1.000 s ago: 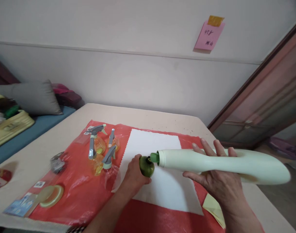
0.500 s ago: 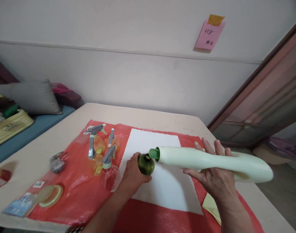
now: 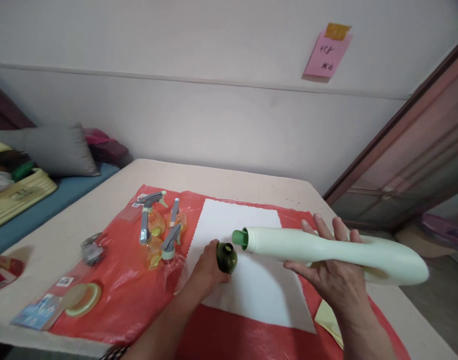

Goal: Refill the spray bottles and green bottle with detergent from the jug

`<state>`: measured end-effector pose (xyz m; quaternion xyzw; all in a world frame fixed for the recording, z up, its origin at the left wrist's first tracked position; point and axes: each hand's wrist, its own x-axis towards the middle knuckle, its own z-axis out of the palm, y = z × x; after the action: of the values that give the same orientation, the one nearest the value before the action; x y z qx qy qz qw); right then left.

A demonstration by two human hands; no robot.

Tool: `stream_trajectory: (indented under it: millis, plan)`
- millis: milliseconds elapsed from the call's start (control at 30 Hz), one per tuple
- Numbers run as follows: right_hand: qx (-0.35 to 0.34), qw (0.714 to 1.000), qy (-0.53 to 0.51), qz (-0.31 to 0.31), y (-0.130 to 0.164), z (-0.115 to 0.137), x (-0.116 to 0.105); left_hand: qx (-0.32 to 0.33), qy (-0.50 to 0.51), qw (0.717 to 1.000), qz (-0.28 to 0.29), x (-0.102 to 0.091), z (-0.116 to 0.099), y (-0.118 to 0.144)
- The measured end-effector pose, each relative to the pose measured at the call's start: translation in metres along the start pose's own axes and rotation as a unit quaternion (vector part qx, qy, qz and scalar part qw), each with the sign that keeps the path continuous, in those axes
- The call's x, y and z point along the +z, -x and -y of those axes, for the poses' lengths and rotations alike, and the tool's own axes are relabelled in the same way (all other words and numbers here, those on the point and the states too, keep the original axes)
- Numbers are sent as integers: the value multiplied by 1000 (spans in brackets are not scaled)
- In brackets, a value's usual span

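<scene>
My left hand [image 3: 209,265] is closed around a small dark green bottle [image 3: 227,258], whose open neck faces up over a white cloth [image 3: 255,285]. My right hand [image 3: 334,265] grips a large pale green detergent-style bottle [image 3: 281,241], tipped nearly level. Its palm lies under the waist, with the fingers around the far side. The large bottle's green spout [image 3: 239,237] points left, just above and to the right of the small bottle's neck, with a gap between them. No liquid is seen leaving the spout.
Several spray bottles [image 3: 168,250] with grey trigger heads stand left on the red plastic sheet [image 3: 119,300]. Nearby lie a round lid [image 3: 84,300], a clear plastic wrapper [image 3: 92,250] and a folded yellow cloth [image 3: 328,320]. A pink note [image 3: 327,55] hangs on the wall.
My left hand has drawn the small bottle slightly down and left, so its neck has come away from the spout. The large bottle stays almost where it was.
</scene>
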<state>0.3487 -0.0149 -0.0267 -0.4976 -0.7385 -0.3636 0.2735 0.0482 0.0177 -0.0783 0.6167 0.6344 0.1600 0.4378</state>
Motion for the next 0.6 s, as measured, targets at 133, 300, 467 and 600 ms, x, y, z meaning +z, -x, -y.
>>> stream_trajectory:
  millis: [133,300,467,600]
  plan:
    - [0,1000,-11,4,0,3,1,5,-21,1000,-9,-1,12,-4]
    - [-16,1000,-23,7,0,6,3,8,-52,998,-40,-19,7,11]
    - [-18,999,-24,12,-2,8,3,62,-76,970,-222,-17,-6,50]
    - [-21,999,-20,16,0,10,6,303,-176,927,-132,49,6,65]
